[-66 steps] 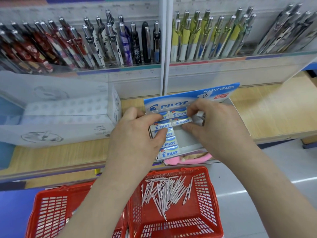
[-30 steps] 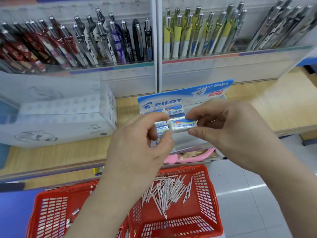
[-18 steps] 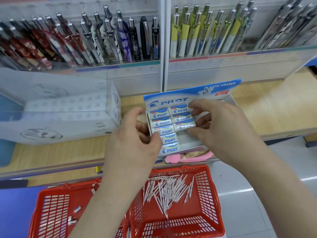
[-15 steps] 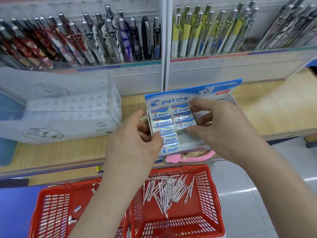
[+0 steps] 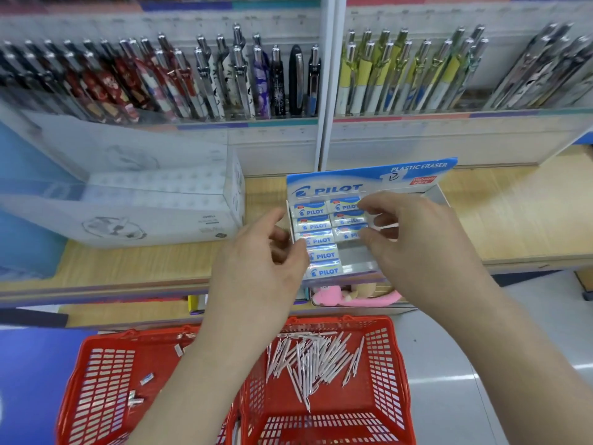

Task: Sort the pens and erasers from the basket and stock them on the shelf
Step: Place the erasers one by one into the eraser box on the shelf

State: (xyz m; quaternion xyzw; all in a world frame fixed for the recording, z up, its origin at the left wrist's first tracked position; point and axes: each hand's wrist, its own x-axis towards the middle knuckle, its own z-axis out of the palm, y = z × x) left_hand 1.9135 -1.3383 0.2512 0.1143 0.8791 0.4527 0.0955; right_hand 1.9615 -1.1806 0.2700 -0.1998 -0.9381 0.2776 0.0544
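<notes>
Right hand point(image 5: 417, 242) is pinching blue-white wrapped erasers point(image 5: 348, 220) inside blue cardboard box point(image 5: 369, 178), probably squaring them; left hand point(image 5: 256, 268) hovering relaxed, empty.

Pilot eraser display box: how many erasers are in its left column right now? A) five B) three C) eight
A: five Pilot erasers lie one below another down the left column of the display box, from the header card to the front edge.

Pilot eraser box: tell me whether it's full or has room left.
Has room. The box shows five erasers in its left column, three in the next, and bare floor below those; the right hand hides the rest.
</notes>
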